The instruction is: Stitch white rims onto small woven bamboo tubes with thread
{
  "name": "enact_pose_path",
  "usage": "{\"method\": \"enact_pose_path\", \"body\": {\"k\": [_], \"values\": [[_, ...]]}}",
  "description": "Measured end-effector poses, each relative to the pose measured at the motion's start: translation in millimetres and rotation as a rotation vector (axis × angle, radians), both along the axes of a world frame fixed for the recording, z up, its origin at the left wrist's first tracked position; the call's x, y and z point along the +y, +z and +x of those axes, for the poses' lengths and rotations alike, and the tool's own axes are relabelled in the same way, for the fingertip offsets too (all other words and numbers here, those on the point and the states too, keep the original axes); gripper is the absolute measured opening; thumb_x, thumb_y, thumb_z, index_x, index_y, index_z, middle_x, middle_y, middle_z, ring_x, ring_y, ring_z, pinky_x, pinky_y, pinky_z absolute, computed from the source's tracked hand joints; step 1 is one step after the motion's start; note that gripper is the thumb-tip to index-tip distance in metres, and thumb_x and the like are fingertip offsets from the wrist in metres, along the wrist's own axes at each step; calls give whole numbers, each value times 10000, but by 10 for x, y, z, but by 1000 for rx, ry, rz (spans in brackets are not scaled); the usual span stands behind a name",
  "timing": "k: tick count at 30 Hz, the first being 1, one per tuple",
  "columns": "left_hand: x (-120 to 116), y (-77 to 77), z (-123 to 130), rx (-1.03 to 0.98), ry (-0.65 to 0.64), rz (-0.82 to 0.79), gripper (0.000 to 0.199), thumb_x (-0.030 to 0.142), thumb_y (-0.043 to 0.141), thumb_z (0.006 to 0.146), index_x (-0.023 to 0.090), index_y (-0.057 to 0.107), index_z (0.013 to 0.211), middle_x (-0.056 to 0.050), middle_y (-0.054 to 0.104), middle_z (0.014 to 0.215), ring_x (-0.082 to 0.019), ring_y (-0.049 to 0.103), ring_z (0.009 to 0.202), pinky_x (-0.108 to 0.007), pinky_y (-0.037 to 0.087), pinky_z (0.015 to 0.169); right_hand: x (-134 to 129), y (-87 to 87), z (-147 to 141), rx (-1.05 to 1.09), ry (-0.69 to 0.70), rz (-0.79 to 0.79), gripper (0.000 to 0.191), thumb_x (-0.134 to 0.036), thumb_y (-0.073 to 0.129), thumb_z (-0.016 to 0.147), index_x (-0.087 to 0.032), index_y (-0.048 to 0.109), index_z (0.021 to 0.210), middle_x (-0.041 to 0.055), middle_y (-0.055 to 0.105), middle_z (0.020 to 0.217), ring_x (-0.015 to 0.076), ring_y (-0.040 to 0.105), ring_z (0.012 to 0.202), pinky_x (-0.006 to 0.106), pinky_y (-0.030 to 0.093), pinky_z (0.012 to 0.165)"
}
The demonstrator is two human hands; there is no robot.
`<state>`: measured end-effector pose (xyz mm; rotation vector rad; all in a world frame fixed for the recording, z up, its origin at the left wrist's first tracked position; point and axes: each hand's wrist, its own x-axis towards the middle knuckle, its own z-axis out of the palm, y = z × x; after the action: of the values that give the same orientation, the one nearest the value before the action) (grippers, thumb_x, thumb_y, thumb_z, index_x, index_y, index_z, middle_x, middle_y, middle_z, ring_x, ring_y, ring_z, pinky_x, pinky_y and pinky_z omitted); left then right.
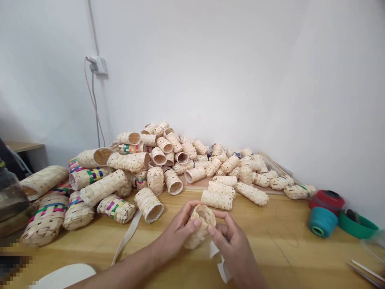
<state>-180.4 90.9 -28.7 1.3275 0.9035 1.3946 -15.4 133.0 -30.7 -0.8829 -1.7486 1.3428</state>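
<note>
A small round basket (195,237) of pale woven strips is held between my two hands, its open mouth tilted up. My left hand (186,224) wraps around its left side, thumb at the rim. My right hand (230,237) pinches the right side of the rim between thumb and fingers. A white strip (223,269) hangs below my right hand; whether the fingers grip it is hidden. Beyond my hands lie several more woven baskets (217,200) on the wooden table (255,241).
A large heap of woven baskets (129,160) lies along the wall, some with coloured bands. At right are a teal thread cone (323,221), a red spool (326,201) and a green bowl (357,226). A glass jar (12,200) stands left; a pale strap (128,237) lies nearby.
</note>
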Motion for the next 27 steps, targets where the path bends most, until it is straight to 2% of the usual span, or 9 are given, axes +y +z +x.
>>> {"method": "enact_pose_path", "body": {"k": [9,13,16,20,24,27], "values": [[25,-58,14,-39,-4,-24,413,436,623,857,233,471,1183,-28,566,1015,-184,528,907,-277,414,775,15,-26,-9,27,1,-21,515,-563,584,803,-164,552,1128,-90,363,525,112,371,478,218,308,462],[62,-86,27,23,49,44,421,465,601,865,219,477,1183,-32,575,1003,-182,531,886,-283,413,772,22,-18,-7,31,-16,-27,545,-592,592,785,-156,561,1110,-80,413,521,114,396,476,220,312,476],[36,-24,20,53,19,46,444,485,574,876,213,472,1212,-40,585,1015,-195,537,905,-291,418,784,19,-16,-3,61,-5,-40,542,-593,597,788,-162,561,1114,-72,448,530,119,407,485,227,316,488],[-23,82,-6,102,10,13,423,486,496,916,211,489,1237,-69,588,1119,-230,525,1028,-317,413,859,33,-25,5,63,18,-58,549,-600,597,787,-167,551,1121,-70,466,534,119,403,485,229,315,492],[-14,59,-11,35,-6,-10,537,505,636,819,226,484,1252,-62,574,1156,-244,508,1070,-321,404,884,57,-32,14,47,8,-41,549,-593,602,784,-157,562,1114,-73,442,527,111,393,479,219,293,477],[11,14,0,-17,-9,-45,510,454,669,811,237,485,1234,-40,575,1092,-216,514,1014,-305,406,855,57,-35,15,60,14,-39,536,-576,614,783,-160,572,1119,-81,414,525,103,382,475,209,289,471]]}}
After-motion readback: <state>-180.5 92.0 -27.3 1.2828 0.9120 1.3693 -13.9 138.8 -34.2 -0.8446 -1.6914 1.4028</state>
